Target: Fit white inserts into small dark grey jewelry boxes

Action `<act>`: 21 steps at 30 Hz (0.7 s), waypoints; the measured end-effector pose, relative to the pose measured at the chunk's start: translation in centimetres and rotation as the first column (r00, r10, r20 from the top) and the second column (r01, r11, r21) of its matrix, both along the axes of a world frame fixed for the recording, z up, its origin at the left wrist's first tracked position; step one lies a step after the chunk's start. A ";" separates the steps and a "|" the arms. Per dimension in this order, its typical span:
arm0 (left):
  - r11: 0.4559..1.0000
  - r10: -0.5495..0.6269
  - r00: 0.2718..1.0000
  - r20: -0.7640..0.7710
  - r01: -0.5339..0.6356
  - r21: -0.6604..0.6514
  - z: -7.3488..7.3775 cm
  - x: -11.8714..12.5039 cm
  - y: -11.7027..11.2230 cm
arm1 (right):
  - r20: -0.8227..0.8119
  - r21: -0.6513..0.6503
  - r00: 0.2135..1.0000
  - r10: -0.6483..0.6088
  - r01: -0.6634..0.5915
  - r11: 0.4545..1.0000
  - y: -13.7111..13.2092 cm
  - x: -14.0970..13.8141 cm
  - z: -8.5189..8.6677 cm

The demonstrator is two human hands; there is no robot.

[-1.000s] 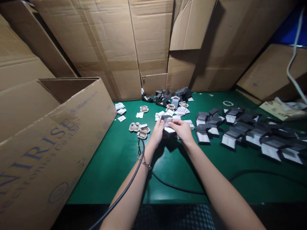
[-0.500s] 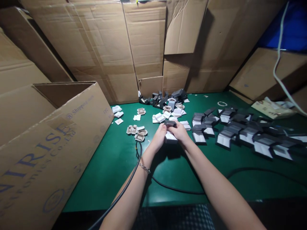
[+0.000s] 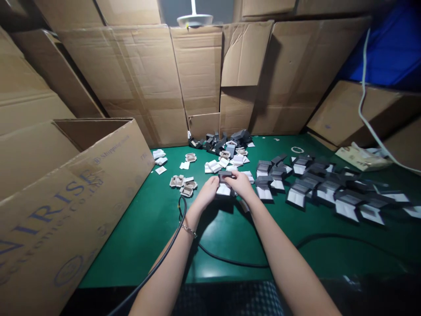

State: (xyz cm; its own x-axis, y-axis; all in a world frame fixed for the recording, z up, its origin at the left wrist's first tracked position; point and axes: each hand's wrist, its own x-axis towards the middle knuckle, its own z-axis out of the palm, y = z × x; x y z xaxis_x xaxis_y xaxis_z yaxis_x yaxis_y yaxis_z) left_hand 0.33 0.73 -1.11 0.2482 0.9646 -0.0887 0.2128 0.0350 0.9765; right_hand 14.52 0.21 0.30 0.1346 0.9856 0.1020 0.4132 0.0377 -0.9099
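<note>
Left hand (image 3: 207, 193) and right hand (image 3: 241, 183) both pinch one small box (image 3: 224, 184) just above the mat (image 3: 158, 228) | change: box lid now lowered nearer shut than a second ago | finished boxes (image 3: 329, 191) lie to the right.

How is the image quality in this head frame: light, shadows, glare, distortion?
Head view: dim overall, lit from above by a lamp; pale glare patch on the green table near its front edge; both hands, left hand and right hand, cast a dark shadow toward the camera; wide-angle bending stretches the big cardboard box at left; corners fall off dark.
</note>
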 end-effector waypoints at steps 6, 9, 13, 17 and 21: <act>0.981 0.061 0.807 -0.587 0.058 0.182 4.1 -2.4 -5.4 | 0.474 0.078 0.880 0.009 -0.052 0.996 -1.0 -0.8 0.6; 0.978 0.028 0.749 -0.663 0.115 0.172 3.1 -1.9 -10.4 | 0.470 0.064 0.867 0.164 -0.219 0.974 -2.0 -2.8 0.7; 0.929 0.025 0.661 -0.750 0.262 0.262 -0.8 -0.8 -15.0 | 0.525 0.005 0.779 0.342 -0.404 0.915 -3.6 -6.0 0.1; 0.919 -0.017 0.701 -0.713 0.292 0.265 -2.5 -0.9 -16.2 | 0.618 -0.015 0.651 0.442 -0.552 0.834 -4.0 -9.3 0.2; 0.928 -0.038 0.773 -0.633 0.262 0.265 -2.4 -1.2 -15.9 | 0.677 -0.063 0.526 0.515 -0.656 0.752 -2.2 -13.6 1.2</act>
